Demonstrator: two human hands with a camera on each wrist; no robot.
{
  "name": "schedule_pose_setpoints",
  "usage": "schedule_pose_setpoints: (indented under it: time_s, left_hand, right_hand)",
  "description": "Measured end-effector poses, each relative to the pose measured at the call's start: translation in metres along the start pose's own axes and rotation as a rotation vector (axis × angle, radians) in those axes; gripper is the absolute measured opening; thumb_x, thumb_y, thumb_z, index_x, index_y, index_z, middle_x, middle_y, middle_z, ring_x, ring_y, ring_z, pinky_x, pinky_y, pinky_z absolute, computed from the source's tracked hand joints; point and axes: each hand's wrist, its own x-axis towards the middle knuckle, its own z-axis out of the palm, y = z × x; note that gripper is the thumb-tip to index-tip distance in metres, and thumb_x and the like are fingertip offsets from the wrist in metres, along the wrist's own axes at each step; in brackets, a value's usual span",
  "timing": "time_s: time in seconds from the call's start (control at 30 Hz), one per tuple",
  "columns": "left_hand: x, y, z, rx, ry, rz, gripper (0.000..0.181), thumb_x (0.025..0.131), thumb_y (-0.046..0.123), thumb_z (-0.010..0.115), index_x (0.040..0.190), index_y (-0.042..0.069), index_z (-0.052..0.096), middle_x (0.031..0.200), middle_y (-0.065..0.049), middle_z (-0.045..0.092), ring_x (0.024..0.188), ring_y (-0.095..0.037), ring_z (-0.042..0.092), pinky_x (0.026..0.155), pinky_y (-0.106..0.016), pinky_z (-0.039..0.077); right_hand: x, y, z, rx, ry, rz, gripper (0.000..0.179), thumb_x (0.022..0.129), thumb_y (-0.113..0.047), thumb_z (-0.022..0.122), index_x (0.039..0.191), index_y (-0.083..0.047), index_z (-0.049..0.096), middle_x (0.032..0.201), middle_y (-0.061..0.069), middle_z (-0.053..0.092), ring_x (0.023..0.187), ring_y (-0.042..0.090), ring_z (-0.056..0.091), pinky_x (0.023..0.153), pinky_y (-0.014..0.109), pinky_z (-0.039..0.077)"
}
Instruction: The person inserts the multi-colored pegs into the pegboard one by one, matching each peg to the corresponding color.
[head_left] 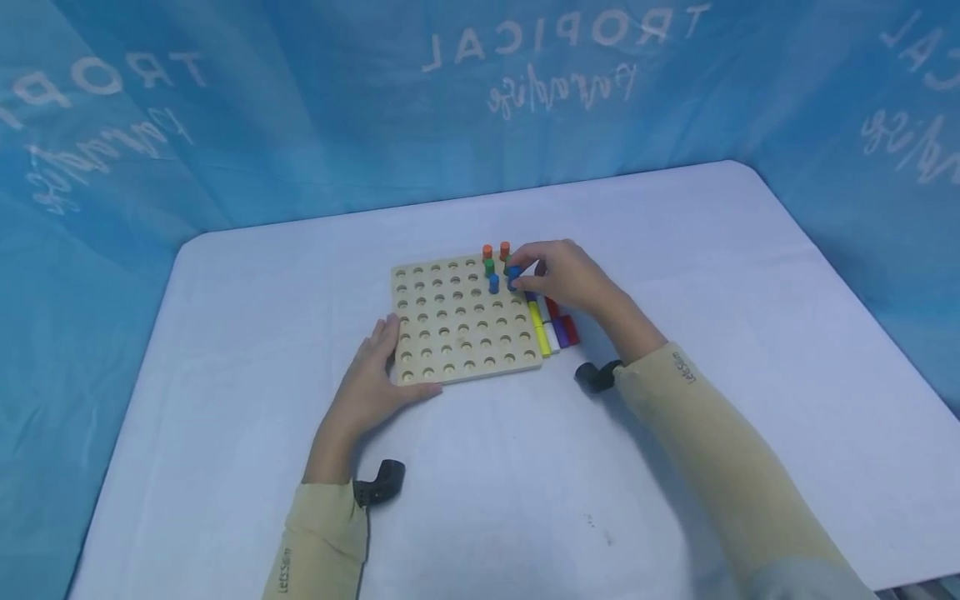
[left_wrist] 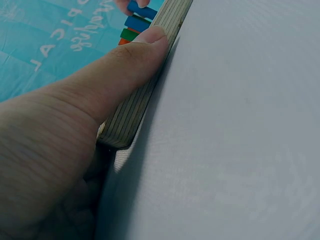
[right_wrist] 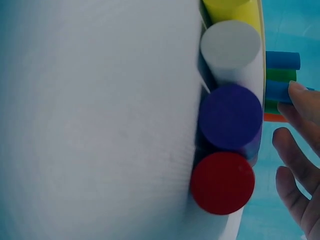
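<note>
Closest to the left wrist camera, our left hand fills much of the view, its thumb laid along the layered side of a plywood pegboard. From the head view we see its fingers extended against the board's left edge, touching it without curling round it. Our right hand pinches a blue peg between thumb and forefinger, upright over the right end of the third row from the far edge; we cannot tell whether it is fully seated.

Just left of it stands a second blue peg, with two green pegs in the row behind and two orange pegs in the farthest row. Along the board's right edge we find yellow, white, purple and red pegs lying close together on their sides.

Farther out, each of our wrists carries a black camera beside a beige sleeve. Beneath everything spreads a white tabletop, smooth and pale, its far corners rounded, with small dark specks in front of us. Blue curtains hang behind and at both sides, softly creased, their white "TROPICAL Paradise" lettering reading backwards to us.
</note>
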Motion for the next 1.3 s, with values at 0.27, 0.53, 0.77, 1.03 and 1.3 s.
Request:
schedule_pose_setpoints:
  time_s: [0.27,0.53,0.77,1.03,1.3]
  left_hand:
    - [0.0,-0.001,0.0,-0.005,0.002,-0.001,0.128,0.066,0.065,0.082,0.161,0.027,0.005,0.169,-0.004,0.001,0.154,-0.041,0.003,0.123,-0.062,0.012]
    - [-0.001,-0.002,0.0,-0.007,0.007,-0.001,0.128,0.067,0.063,0.083,0.161,0.025,0.005,0.169,-0.005,0.002,0.155,-0.04,0.003,0.123,-0.061,0.012]
    - [0.0,-0.003,0.0,-0.005,0.008,0.007,0.128,0.066,0.066,0.081,0.161,0.026,0.005,0.169,-0.003,0.002,0.155,-0.039,0.002,0.123,-0.061,0.013]
    - [0.001,-0.004,0.0,-0.002,0.008,0.022,0.128,0.066,0.066,0.082,0.161,0.026,0.006,0.169,-0.002,0.004,0.155,-0.039,0.004,0.123,-0.062,0.013]
    - [0.002,-0.005,0.001,0.004,0.008,0.015,0.129,0.065,0.067,0.081,0.161,0.025,0.006,0.169,-0.004,0.004,0.155,-0.04,0.004,0.123,-0.062,0.014]
  right_hand:
    - [0.001,-0.003,-0.001,-0.01,-0.023,-0.005,0.026,0.091,-0.025,0.074,0.116,-0.025,0.07,0.113,-0.004,0.067,0.093,0.02,0.058,0.076,0.033,0.053]
    - [0.002,-0.001,0.0,-0.011,-0.051,0.002,0.03,0.09,-0.028,0.074,0.12,-0.027,0.069,0.115,-0.006,0.067,0.092,0.019,0.058,0.071,0.032,0.054]
    - [-0.003,0.009,-0.009,0.002,-0.007,0.05,0.036,0.091,-0.034,0.072,0.125,-0.025,0.066,0.119,-0.004,0.066,0.103,0.018,0.057,0.08,0.035,0.054]
    - [-0.003,0.022,-0.01,-0.016,-0.069,0.107,0.04,0.092,-0.032,0.071,0.13,-0.022,0.064,0.121,-0.001,0.065,0.107,0.02,0.058,0.088,0.04,0.054]
    - [0.0,0.023,-0.002,-0.041,-0.119,0.119,0.047,0.091,-0.028,0.072,0.136,-0.018,0.061,0.123,0.002,0.063,0.118,0.021,0.056,0.101,0.044,0.052]
